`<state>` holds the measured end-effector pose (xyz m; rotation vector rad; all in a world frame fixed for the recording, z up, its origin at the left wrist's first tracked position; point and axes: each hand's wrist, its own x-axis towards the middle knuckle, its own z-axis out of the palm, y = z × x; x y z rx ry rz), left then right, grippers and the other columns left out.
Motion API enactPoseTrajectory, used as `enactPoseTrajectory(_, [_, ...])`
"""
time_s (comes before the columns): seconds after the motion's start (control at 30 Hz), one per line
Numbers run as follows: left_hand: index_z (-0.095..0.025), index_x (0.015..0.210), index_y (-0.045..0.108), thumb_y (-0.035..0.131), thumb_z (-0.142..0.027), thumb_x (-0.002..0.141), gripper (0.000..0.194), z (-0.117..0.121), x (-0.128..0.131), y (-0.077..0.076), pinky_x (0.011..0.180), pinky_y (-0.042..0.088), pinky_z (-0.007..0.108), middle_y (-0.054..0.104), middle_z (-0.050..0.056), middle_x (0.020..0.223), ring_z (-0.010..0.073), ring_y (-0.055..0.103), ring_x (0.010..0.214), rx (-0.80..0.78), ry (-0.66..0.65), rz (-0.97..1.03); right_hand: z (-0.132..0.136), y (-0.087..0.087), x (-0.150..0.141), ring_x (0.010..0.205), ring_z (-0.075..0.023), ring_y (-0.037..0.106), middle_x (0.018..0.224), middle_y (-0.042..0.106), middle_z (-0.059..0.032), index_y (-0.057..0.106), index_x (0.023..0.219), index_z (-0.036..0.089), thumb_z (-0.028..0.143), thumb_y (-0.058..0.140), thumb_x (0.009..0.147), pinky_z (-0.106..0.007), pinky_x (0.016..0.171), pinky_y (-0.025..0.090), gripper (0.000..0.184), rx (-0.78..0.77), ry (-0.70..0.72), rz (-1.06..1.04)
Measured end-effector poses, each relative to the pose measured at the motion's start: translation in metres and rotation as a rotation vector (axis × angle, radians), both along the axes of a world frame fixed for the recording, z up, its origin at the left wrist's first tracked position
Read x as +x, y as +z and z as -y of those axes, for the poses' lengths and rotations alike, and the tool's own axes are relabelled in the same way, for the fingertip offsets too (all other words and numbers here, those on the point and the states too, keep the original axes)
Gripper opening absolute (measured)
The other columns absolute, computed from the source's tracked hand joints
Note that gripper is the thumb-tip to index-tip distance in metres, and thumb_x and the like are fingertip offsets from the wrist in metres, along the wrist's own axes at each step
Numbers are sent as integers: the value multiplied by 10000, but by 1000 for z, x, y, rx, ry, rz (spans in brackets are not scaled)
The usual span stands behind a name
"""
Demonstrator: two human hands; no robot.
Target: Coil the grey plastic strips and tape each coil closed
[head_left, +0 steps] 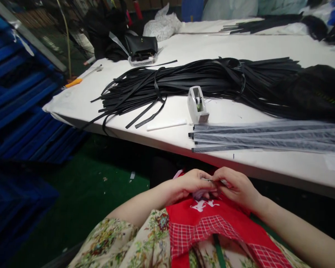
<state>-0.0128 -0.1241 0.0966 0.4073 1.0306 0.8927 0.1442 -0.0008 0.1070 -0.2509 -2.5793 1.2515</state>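
My left hand (192, 183) and my right hand (234, 183) meet above my lap, just below the table's front edge. The left fingers curl around a small greyish-purple item (200, 193), mostly hidden, whose kind I cannot make out. My right fingers are pinched together against the left hand's fingertips; what lies between them is too small to name. Under both hands is a red apron (190, 212) with a white print and a checked trim. Nearest on the table are black strips in translucent wrapping (268, 137).
A white tape dispenser (197, 106) stands on the white table (123, 130), before a tied bundle of long black strips (190, 80). A white rod (166, 125) lies near the edge. Further back are a black bag (141, 45) and an orange-handled tool (73, 82). Blue stacked pieces (19, 89) rise at left.
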Motion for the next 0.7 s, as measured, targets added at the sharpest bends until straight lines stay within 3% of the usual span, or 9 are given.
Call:
enactPoseTrajectory(0.1, [-128,917,711,787,-304,573,394,-3,-4,5,508,437,196,678,16,726,84,580,523,5,125,83,-3,4,7,920,-170,676,989,715,-44,626,1027,238,52,530,798,-283,824,553,311,108,135,-73])
enactPoseTrajectory(0.2, [-115,927,705,732,-349,605,399,-9,-3,8,499,437,212,675,30,713,106,587,520,-26,196,111,-8,8,9,995,-179,675,1059,721,-51,635,1085,235,42,533,795,-293,891,551,362,170,161,-95])
enactPoseTrajectory(0.27, [-112,943,686,733,-380,629,415,-13,-2,7,507,440,218,672,34,723,103,576,513,-23,213,97,-10,11,10,999,-192,678,1068,724,-54,648,1081,234,59,556,801,-306,897,553,343,165,139,-117])
enactPoseTrajectory(0.33, [-121,998,651,762,-384,640,458,-17,-3,3,507,423,211,641,4,675,82,531,487,35,246,14,-9,15,9,949,-211,686,1019,733,-60,667,1028,239,117,595,827,-329,872,555,247,115,-8,-135])
enactPoseTrajectory(0.4, [-135,1057,612,763,-378,674,478,-20,-5,-2,519,408,204,604,-26,636,72,498,490,140,313,-151,-7,20,6,845,-219,686,910,734,-63,677,930,241,217,608,872,-340,815,551,94,-21,-275,-116])
enactPoseTrajectory(0.47, [-151,1104,584,737,-347,724,454,-21,-7,-5,556,425,211,606,-27,664,76,504,527,244,371,-348,-3,22,0,702,-204,658,757,704,-52,671,836,233,345,603,898,-326,709,541,145,-255,-466,-37])
enactPoseTrajectory(0.57, [-176,1169,558,656,-305,809,395,-20,-9,-5,625,472,233,648,3,771,101,561,617,322,380,-536,3,17,-13,517,-156,576,583,620,-11,642,724,209,515,651,838,-288,550,494,326,-627,-474,91])
enactPoseTrajectory(0.7, [-190,1206,539,608,-294,856,371,-18,-9,-5,683,494,238,675,21,851,123,610,714,349,369,-600,10,3,-23,451,-108,505,543,576,20,615,677,191,549,724,755,-252,489,436,383,-859,-480,109])
